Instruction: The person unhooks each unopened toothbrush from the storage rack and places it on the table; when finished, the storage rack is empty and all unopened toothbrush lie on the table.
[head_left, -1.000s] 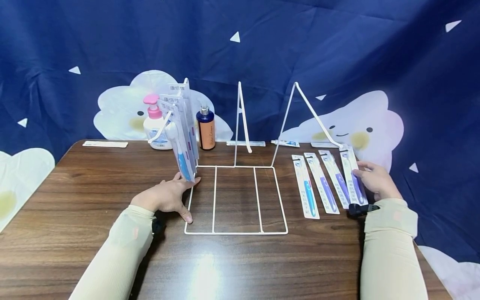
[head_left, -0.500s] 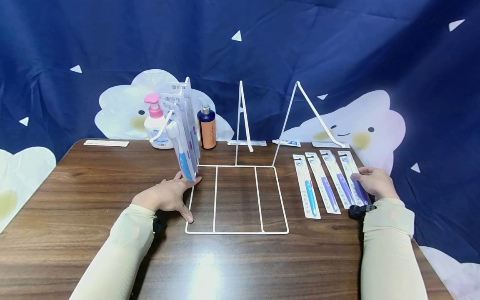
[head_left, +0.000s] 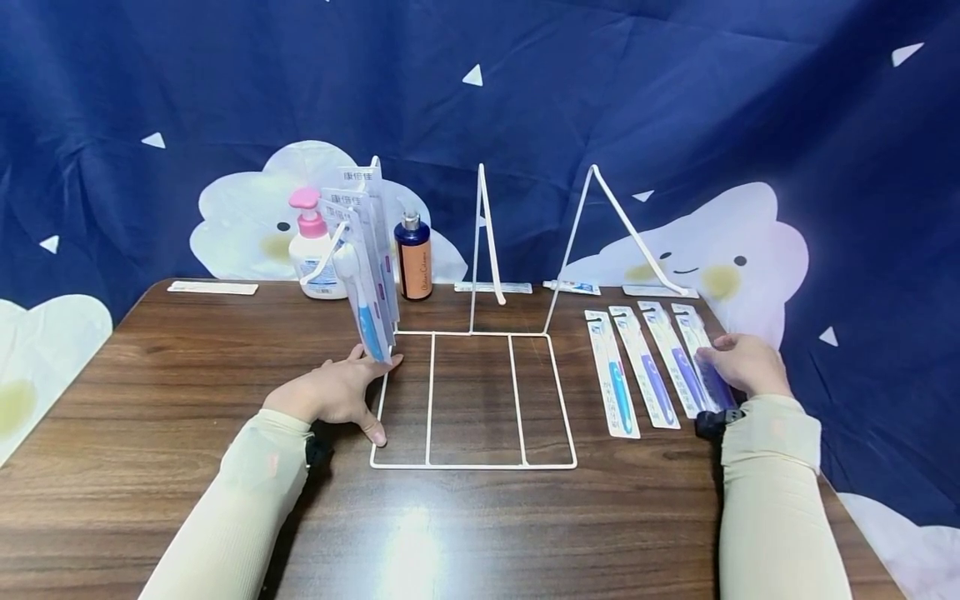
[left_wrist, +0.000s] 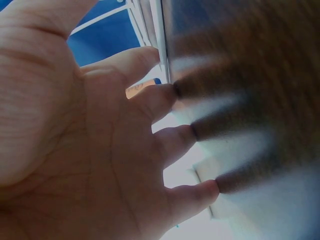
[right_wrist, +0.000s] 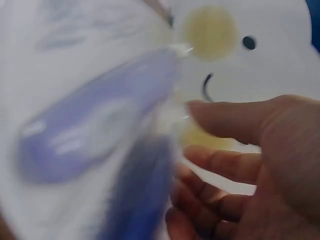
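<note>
A dark brown wooden table [head_left: 150,467] stands before a navy cloth backdrop printed with white clouds [head_left: 675,108]. On the table rests a white wire divider rack [head_left: 472,400] with three upright wire frames. Against its leftmost frame lean several carded toothbrush packs [head_left: 365,267], standing upright. The left hand [head_left: 337,392] rests on the table with fingers straight, its fingertips touching the foot of those packs; its grip is apart and loose. To the right of the rack, four flat toothbrush packs lie side by side. The right hand [head_left: 742,367] lies on the outermost purple-handled toothbrush pack [head_left: 693,333], fingers curled at its edge, pinching it. Behind stand a pink-capped white pump bottle [head_left: 311,250] and an amber bottle [head_left: 412,258].
</note>
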